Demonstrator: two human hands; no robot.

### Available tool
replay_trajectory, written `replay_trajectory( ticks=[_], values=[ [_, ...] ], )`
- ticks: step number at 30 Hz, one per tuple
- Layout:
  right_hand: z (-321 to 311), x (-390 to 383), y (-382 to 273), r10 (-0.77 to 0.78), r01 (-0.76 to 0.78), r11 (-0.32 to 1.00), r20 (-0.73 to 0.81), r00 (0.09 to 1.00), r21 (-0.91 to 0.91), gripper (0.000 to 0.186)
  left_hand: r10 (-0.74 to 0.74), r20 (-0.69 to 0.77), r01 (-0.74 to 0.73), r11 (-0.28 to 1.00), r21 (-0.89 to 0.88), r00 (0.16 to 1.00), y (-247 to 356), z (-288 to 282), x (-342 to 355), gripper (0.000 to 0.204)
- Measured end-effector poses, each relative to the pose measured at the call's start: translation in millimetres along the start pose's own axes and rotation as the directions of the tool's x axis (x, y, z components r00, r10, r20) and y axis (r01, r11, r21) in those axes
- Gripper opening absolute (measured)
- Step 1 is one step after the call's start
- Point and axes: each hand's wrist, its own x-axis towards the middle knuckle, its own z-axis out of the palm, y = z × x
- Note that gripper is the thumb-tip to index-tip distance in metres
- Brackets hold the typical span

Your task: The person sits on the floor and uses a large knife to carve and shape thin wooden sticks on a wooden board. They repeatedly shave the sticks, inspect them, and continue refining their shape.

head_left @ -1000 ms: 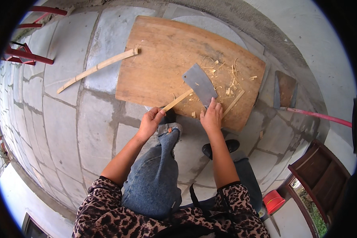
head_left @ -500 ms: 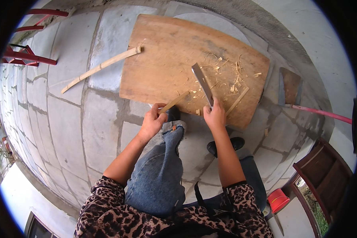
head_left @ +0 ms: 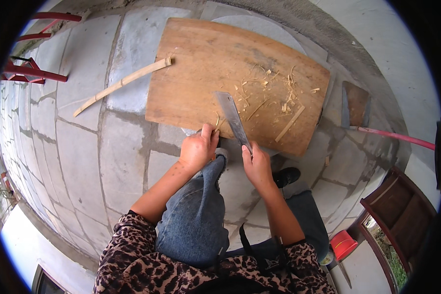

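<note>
My left hand (head_left: pixel 196 149) is closed on a short bamboo strip (head_left: pixel 221 124) at the near edge of the wooden board (head_left: pixel 181 78); most of the strip is hidden by my fingers. Just right of it, my right hand (head_left: pixel 256 165) grips a metal cleaver (head_left: pixel 234 119), its blade turned nearly edge-on and angled up-left over the board beside the strip. Thin shavings (head_left: pixel 289 93) and a loose bamboo piece (head_left: pixel 289 125) lie on the board's right part. A long bamboo strip (head_left: pixel 117 85) rests across the board's left edge, reaching out over the paving.
Red metal frames (head_left: pixel 39 73) stand at upper left. At right are a flat shovel blade (head_left: pixel 354 103) with a pink handle (head_left: pixel 397 137), a pale wall, a dark wooden chair-like piece (head_left: pixel 397 206) and a red container (head_left: pixel 342 241). My jeans-clad legs (head_left: pixel 188 220) are below the board.
My right hand and cleaver have come down toward my body and leftward, the blade tilting from face-up to edge-on. My left hand has moved right and up, covering more of the strip.
</note>
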Motion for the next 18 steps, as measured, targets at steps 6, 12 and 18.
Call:
replay_trajectory(
  ticks=[6,12,18],
  values=[
    [-6,-8,-8,0.014,-0.012,0.996,0.022,1.000,-0.087,0.019,0.240,-0.062,-0.220,0.947,0.233,0.969,11,-7,10,0.016],
    [-8,-17,-18,-0.077,0.072,0.993,-0.062,0.995,-0.089,0.019,0.328,-0.084,-0.306,0.929,0.206,0.941,15,-3,15,0.019],
    [-10,-17,-14,-0.020,0.018,0.999,-0.054,0.998,-0.033,0.020,0.090,0.032,-0.095,0.967,0.235,0.995,20,3,11,0.019]
  ],
)
